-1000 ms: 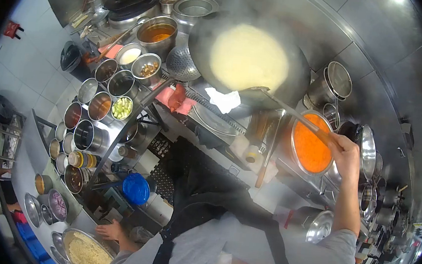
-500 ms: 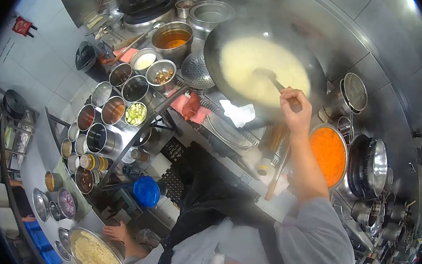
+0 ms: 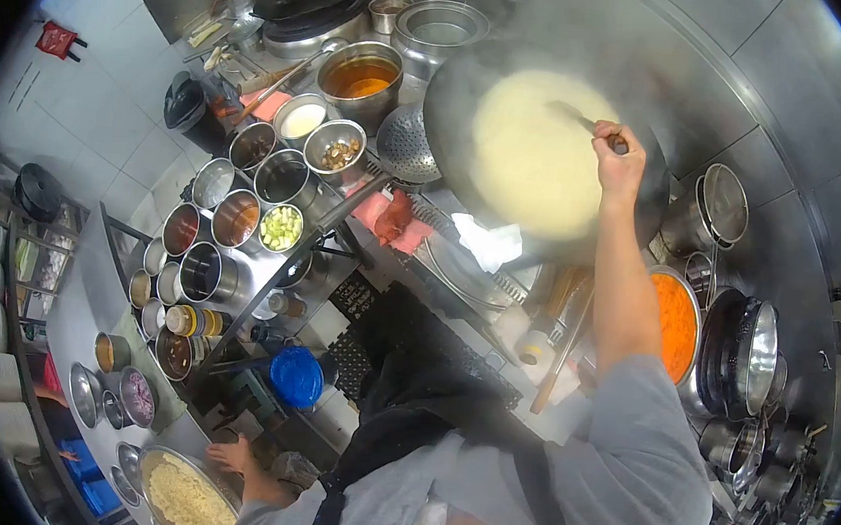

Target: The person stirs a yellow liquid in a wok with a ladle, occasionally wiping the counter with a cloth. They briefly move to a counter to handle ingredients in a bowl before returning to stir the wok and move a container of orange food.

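Observation:
My right hand [image 3: 619, 160] is wrapped round the handle of a wok spatula [image 3: 576, 113]. Its blade dips into the pale, creamy liquid [image 3: 539, 168] that fills a large dark wok [image 3: 449, 125], and steam rises over it. At the lower left, my left hand [image 3: 234, 455] holds nothing; its fingers are spread at the counter's edge, close to a big metal bowl [image 3: 149, 487] of pale crumbly food. A crumpled white cloth [image 3: 489, 241] lies at the wok's near rim. Right of the wok, my forearm partly covers a bowl of orange liquid [image 3: 676, 320].
Several metal pots, one with cut green pieces [image 3: 281, 227], crowd the rack at left. A perforated strainer [image 3: 411, 144] and a pot of amber liquid [image 3: 361, 79] stand left of the wok. Stacked pans [image 3: 737, 355] line the right. Another person's hand [image 3: 70, 455] shows at far left.
My right hand has moved the spatula up and away, toward the wok's far right side. The view has shifted slightly; my left hand stays near the big bowl.

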`<state>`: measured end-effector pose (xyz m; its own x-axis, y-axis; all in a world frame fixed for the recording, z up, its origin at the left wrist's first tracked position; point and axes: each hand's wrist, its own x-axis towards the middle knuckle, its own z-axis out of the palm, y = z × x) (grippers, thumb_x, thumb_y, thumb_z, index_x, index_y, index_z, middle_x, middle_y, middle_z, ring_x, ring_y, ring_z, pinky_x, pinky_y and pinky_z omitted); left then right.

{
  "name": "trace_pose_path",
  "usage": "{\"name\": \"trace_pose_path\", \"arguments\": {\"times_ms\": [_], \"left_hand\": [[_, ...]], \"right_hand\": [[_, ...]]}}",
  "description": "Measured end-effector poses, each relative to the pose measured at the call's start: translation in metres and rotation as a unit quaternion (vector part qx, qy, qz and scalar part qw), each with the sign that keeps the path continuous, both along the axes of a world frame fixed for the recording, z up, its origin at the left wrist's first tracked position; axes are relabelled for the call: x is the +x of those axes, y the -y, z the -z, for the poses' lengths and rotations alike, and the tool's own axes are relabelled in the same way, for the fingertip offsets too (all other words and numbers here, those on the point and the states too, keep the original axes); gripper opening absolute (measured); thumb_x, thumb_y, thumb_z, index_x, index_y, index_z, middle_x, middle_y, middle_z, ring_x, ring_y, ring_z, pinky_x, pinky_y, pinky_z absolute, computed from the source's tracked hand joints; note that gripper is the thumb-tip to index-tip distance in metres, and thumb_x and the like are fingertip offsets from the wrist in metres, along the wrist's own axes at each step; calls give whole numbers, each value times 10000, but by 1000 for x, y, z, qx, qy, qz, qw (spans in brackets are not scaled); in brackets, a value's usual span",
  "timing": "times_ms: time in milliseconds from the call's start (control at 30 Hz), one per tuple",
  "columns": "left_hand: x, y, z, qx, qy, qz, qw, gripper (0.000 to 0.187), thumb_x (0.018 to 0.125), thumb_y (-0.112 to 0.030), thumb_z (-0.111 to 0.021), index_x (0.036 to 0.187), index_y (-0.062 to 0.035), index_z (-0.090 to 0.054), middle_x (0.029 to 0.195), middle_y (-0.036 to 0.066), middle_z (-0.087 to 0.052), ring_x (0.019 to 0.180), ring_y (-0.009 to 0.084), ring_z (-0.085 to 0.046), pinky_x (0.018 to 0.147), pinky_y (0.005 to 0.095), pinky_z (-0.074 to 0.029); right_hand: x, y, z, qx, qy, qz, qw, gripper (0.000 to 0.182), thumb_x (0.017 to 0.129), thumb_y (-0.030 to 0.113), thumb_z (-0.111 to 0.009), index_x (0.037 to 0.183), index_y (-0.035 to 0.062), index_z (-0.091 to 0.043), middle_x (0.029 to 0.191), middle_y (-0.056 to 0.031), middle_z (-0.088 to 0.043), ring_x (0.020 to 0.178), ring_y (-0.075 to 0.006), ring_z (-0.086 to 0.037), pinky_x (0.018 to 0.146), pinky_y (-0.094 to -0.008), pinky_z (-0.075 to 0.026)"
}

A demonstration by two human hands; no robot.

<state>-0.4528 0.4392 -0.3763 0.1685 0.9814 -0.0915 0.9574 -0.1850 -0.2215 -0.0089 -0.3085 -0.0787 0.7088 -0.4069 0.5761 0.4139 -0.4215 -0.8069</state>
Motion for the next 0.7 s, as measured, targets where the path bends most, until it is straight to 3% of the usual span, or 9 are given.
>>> {"name": "trace_pose_path", "arguments": {"times_ms": [167, 200, 300, 400, 467, 667, 700], "left_hand": [[2, 3, -5, -9, 15, -7, 1000, 1085, 773, -554, -682, 1530, -32, -107, 1604, 134, -125, 1481, 301, -141, 1137, 588, -220], [3, 5, -11, -14, 14, -3, 1000, 1080, 775, -551, -680, 1530, -29, -109, 1605, 136, -120, 1481, 302, -139, 1136, 591, -219], [0, 3, -7, -17, 6, 6, 1000, 1078, 776, -555, -673, 1529, -26, -112, 1606, 138, -115, 1483, 299, -134, 1133, 595, -218], [1, 6, -5, -7, -5, 13, 1000, 1082, 773, -572, -666, 1529, -26, -116, 1605, 141, -120, 1484, 295, -134, 1134, 595, -217], [4, 10, -8, 1, -11, 18, 1000, 1085, 771, -581, -662, 1529, -26, -118, 1605, 144, -126, 1484, 293, -136, 1135, 593, -217], [9, 19, -9, 20, -44, 18, 999, 1090, 773, -616, -640, 1530, -31, -119, 1602, 138, -158, 1484, 279, -145, 1128, 608, -214], [3, 10, 11, 132, -89, 42, 986, 1074, 700, -716, -616, 1481, -67, -266, 1532, 109, -304, 1427, 257, -275, 1034, 578, -326]], "right_hand": [[6, 33, -41, 51, -13, 29, 998, 111, 686, -67, -602, 766, -3, -645, 879, -97, -699, 908, -162, -631, 790, -276, -484], [-6, 35, -56, 48, 6, -5, 999, 110, 684, -66, -598, 762, -5, -645, 872, -103, -693, 936, -178, -636, 800, -287, -489], [-69, 36, -106, -19, 15, -40, 999, 88, 680, -64, -616, 752, -14, -628, 878, -111, -670, 1003, -245, -633, 820, -336, -523], [-141, 34, -146, 0, 11, -96, 995, 77, 728, -72, -592, 776, -12, -593, 908, -137, -627, 1055, -290, -613, 823, -412, -561], [-187, 27, -168, -16, 0, -111, 994, 86, 730, -88, -574, 760, -8, -561, 881, -132, -609, 1061, -312, -608, 789, -417, -584], [-278, 10, -173, -11, -50, -125, 991, 112, 700, -99, -564, 735, 0, -523, 834, -136, -588, 1017, -319, -605, 787, -420, -600], [-286, 7, -169, 4, -61, -137, 989, 116, 690, -96, -563, 729, 2, -515, 824, -137, -585, 1003, -318, -605, 793, -425, -599]]}}
